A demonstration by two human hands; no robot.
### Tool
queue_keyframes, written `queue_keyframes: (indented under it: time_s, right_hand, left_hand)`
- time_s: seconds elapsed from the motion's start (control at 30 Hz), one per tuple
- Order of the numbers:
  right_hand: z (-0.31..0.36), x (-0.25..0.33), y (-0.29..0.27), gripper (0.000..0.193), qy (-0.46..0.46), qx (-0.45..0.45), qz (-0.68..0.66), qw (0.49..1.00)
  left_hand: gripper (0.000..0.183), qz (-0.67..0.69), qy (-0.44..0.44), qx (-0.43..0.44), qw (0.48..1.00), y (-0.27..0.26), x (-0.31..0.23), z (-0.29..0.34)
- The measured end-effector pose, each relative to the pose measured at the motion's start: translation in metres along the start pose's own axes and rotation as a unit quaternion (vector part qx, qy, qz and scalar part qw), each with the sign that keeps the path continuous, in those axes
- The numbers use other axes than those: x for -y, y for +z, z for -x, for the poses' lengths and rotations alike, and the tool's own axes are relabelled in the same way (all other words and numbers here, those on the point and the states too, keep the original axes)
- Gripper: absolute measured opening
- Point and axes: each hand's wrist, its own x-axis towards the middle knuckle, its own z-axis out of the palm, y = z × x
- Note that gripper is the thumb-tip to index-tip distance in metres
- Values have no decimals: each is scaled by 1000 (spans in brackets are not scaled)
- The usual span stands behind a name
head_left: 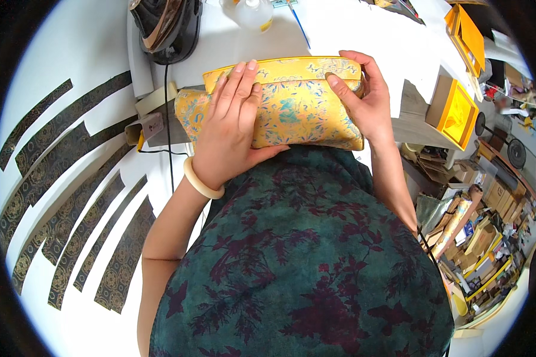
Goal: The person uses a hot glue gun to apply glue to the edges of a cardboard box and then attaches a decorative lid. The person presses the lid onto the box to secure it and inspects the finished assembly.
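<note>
Close to my body lies a long yellow piece [307, 113] covered in brocade with blue and pink floral patterns. Along its far side runs a straight, stiff-looking strip [304, 69] of the same cloth, edged in plain yellow. My left hand [232, 122], a pale bangle [202, 180] at its wrist, rests flat on the left part with fingers stretched over the strip. At the right end my right hand [369, 98] grips the piece, thumb on the near face and fingers around the far corner. What lies under the cloth is hidden.
Black gold-patterned strips [71, 140] lie on the white surface at left. A dark appliance with a cord [170, 35], a clear bottle [253, 15] and a thin blue stick [301, 28] are beyond. Yellow-lined boxes [455, 113] stand at right, above cluttered shelves [482, 238].
</note>
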Motion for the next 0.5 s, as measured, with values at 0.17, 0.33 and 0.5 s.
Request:
queue_keyframes:
  time_s: [0.17, 0.33, 0.5]
  right_hand:
    - [0, 1, 0, 46, -9, -2, 10, 1000]
    - [0, 4, 2, 45, -5, -3, 4, 1000]
    - [-1, 2, -1, 44, -12, -1, 26, 1000]
  left_hand:
    - [100, -3, 1, -1, 1000, 0, -1, -1]
    - [100, -3, 0, -4, 1000, 1, 0, 0]
    - [92, -4, -14, 4, 1000, -1, -3, -2]
